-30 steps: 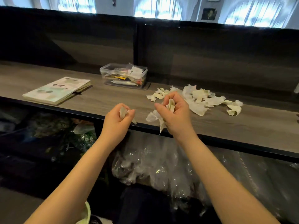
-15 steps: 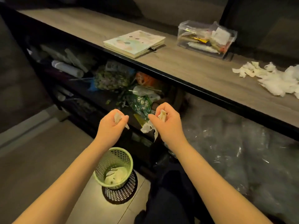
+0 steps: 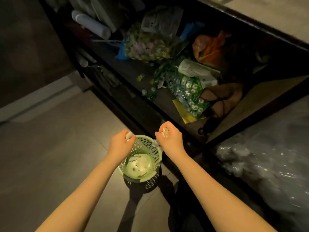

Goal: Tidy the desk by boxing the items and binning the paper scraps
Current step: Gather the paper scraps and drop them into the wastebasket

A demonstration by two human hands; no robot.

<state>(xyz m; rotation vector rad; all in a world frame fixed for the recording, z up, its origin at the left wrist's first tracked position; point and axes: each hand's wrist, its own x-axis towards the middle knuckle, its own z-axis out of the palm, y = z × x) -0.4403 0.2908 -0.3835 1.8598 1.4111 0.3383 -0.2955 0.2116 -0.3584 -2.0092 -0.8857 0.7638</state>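
Your left hand [image 3: 120, 142] and right hand [image 3: 170, 139] are both fisted on paper scraps [image 3: 164, 131] right over the green bin [image 3: 154, 152] on the floor, earlier scraps in its bottom, cluttered shelf [image 3: 133, 71] beyond

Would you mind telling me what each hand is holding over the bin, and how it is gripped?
Each holds paper scraps bunched in a closed fist: left hand, right hand, above the green bin.

A dark shelf [image 3: 133, 71] holds a flowered bag [image 3: 147, 46], a green printed bag [image 3: 189, 91], an orange bag [image 3: 209, 47] and pale tubes [image 3: 90, 24]. Crinkled clear plastic [image 3: 267, 164] lies at the right, above the tiled floor [image 3: 50, 156].
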